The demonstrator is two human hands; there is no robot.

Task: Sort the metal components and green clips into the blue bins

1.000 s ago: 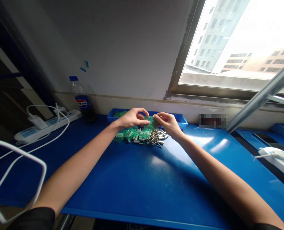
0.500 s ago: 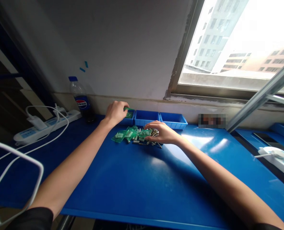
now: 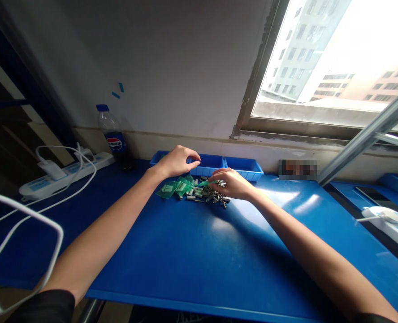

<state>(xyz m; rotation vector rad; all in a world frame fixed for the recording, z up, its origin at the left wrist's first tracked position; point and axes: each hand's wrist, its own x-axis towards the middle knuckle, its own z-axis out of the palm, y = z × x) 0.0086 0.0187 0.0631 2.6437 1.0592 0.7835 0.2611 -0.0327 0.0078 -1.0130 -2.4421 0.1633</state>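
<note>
A row of three blue rectangular plastic bins (image 3: pixel 208 170) stands along the wall side of a glossy blue bench (image 3: pixel 199 255). In front of the row, chiefly before the middle bin, lies a loose heap of small silver and brass-coloured metal cylinders and pins (image 3: pixel 215 198), with translucent green plastic bags (image 3: pixel 183 185) at its left end, pale pieces showing through them. The two hands are apart from each other. The left hand (image 3: pixel 179 161) hovers at the row where the left-hand and middle bins meet, above and behind the green bags; its thumb and forefinger curve into a C with the tips close, and whether they pinch anything is too small to tell. The right hand (image 3: pixel 233 184) is low in front of the row, near the join of the middle and right-hand bins, its fingers curled down over the right part of the metal heap, close to a bit of green bag; whether they grip a piece cannot be told. Left of the row stands a clear cola bottle with a blue cap and label (image 3: pixel 116 142), and farther left lies a long white power strip (image 3: pixel 66 181).
</note>
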